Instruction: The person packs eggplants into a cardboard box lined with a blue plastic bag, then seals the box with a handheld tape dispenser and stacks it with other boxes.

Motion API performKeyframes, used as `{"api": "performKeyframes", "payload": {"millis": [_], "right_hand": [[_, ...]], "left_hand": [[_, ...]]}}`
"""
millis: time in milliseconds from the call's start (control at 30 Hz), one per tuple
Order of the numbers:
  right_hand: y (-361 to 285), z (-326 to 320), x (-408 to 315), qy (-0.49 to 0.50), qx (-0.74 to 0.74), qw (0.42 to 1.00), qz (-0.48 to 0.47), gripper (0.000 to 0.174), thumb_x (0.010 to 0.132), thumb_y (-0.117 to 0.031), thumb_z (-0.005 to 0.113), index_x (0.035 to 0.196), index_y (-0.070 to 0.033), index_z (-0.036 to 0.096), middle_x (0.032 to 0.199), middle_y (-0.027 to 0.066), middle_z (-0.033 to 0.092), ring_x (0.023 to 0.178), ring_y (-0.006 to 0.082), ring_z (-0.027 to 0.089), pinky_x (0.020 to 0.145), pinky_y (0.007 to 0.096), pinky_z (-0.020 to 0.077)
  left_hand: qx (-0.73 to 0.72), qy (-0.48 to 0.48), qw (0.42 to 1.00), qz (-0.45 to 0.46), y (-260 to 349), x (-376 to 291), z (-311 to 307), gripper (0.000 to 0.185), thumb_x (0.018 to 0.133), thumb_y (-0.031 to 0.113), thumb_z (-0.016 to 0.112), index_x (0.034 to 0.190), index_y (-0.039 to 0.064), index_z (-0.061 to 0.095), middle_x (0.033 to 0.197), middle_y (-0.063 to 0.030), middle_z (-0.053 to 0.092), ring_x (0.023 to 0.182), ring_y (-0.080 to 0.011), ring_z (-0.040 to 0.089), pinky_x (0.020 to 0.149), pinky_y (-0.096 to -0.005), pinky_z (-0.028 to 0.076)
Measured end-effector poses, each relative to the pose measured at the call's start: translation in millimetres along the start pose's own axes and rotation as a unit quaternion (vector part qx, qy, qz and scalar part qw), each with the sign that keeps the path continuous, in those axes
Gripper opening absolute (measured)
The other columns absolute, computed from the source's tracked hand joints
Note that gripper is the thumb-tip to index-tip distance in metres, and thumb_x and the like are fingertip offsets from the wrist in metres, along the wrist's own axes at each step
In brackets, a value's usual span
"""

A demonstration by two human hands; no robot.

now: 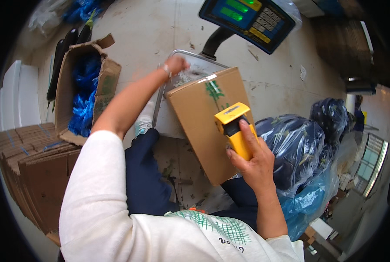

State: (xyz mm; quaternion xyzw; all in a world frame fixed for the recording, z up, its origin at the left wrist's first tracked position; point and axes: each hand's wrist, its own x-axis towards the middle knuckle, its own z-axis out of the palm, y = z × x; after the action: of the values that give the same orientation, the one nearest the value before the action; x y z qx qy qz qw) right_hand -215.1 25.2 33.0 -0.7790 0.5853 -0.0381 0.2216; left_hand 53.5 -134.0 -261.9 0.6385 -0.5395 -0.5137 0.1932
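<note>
A closed cardboard box (203, 121) with green print lies tilted, its far end over the metal platform (170, 118) of a weighing scale. Shiny clear tape (211, 78) crosses the box's far edge. My right hand (255, 157) grips a yellow hand tool (239, 131), apparently a packing-tape dispenser, against the box's upper face. Blurred by motion, my left hand (178, 65) is above the platform beside the box's far left corner. Its fingers look curled, and whether they hold anything cannot be told.
The scale's display head (247, 23) rises beyond the platform. To the left are an open carton (108, 88) with blue plastic bags (83, 101), eggplants (62, 55) and stacked flattened cardboard (47, 183). Clear bags of dark produce (290, 144) stand on the right.
</note>
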Motion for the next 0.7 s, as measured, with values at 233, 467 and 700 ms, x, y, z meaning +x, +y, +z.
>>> {"api": "performKeyframes", "payload": {"millis": [233,467,700], "right_hand": [[3.1,1.4,-2.6,-0.018,0.010,1.000,0.009,0.070,0.073,-0.023,0.076,0.139,-0.025,0.051,0.095,0.0135,0.063,0.080,0.0266,0.064,0.073,0.0343,0.0536],[0.3,0.2,0.6,0.004,-0.010,1.000,-0.021,0.067,0.076,-0.040,0.073,0.138,-0.035,0.050,0.077,0.0130,0.053,0.066,0.0310,0.058,0.060,0.0400,0.0502],[19.4,-0.6,-10.9,0.037,0.006,0.998,-0.058,0.061,0.078,-0.043,0.069,0.135,-0.032,0.050,0.082,0.0180,0.062,0.070,0.0351,0.063,0.066,0.0433,0.0522]], "left_hand": [[-0.133,-0.135,0.982,0.009,-35.3,-4.2,29.6,0.038,0.084,0.029,0.071,0.114,0.008,0.058,0.092,-0.0102,0.066,0.092,-0.0194,0.058,0.084,-0.0358,0.047],[-0.098,0.050,0.950,0.294,117.8,-50.5,-9.9,0.043,0.091,0.028,0.061,0.130,0.010,0.056,0.121,-0.0125,0.060,0.112,-0.0227,0.056,0.097,-0.0338,0.045],[0.265,0.096,0.871,0.403,187.1,-103.6,41.3,0.036,0.096,0.039,0.051,0.114,0.012,0.066,0.122,-0.0062,0.062,0.129,-0.0323,0.044,0.105,-0.0382,0.037]]}}
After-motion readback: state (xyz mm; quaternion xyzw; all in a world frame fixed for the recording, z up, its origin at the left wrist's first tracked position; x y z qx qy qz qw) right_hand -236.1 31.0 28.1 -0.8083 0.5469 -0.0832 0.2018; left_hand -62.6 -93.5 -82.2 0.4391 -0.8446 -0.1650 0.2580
